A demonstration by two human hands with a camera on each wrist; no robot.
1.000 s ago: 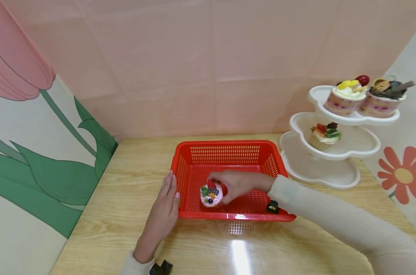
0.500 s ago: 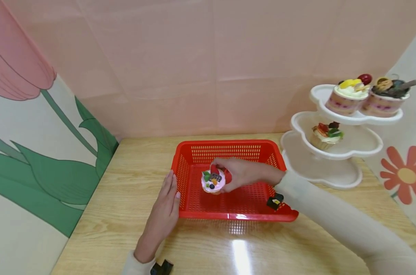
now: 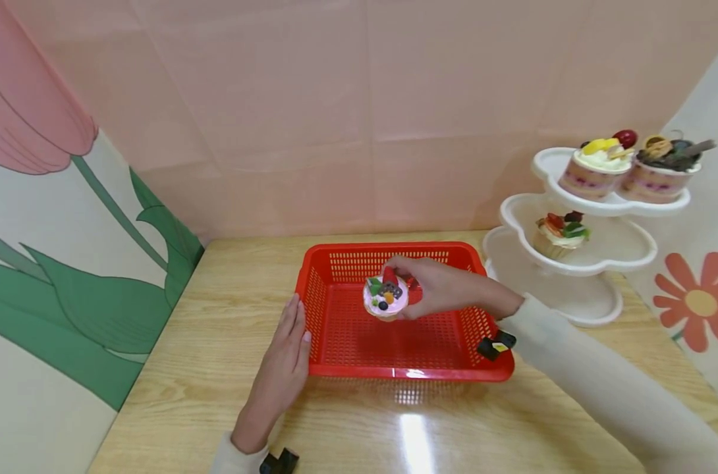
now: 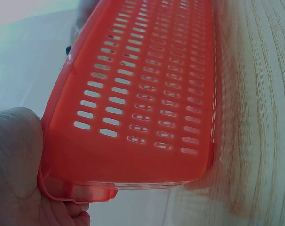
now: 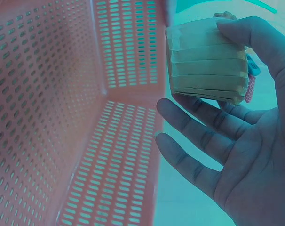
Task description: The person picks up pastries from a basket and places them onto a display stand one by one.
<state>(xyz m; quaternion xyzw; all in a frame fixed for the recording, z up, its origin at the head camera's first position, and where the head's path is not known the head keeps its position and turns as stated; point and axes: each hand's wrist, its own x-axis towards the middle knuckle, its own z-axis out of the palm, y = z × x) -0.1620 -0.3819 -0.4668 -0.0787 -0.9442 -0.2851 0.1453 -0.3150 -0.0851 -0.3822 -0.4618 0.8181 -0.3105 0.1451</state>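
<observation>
A toy cupcake (image 3: 385,299) with pink cream, a strawberry, green leaves and a dark biscuit piece on top is pinched between the thumb and fingers of my right hand (image 3: 439,289), above the red plastic basket (image 3: 406,373). Its pleated pale side (image 5: 206,63) faces the camera in the right wrist view, with my thumb on one side and fingertips on the other. My left hand (image 3: 283,359) lies along the basket's left wall with its fingers straight, touching the rim. In the left wrist view the palm (image 4: 15,155) is against the basket's edge, and most fingers are hidden.
At the right stands a white tiered stand (image 3: 616,266). A fruit dessert cup (image 3: 596,172) and a chocolate dessert cup (image 3: 658,181) sit on its top tier, another cupcake (image 3: 559,237) on its middle tier. The wooden table (image 3: 234,289) meets a pink-covered wall behind.
My right hand has lifted the cupcake from the basket floor and carried it up, back and slightly right. The left hand and basket have stayed in place.
</observation>
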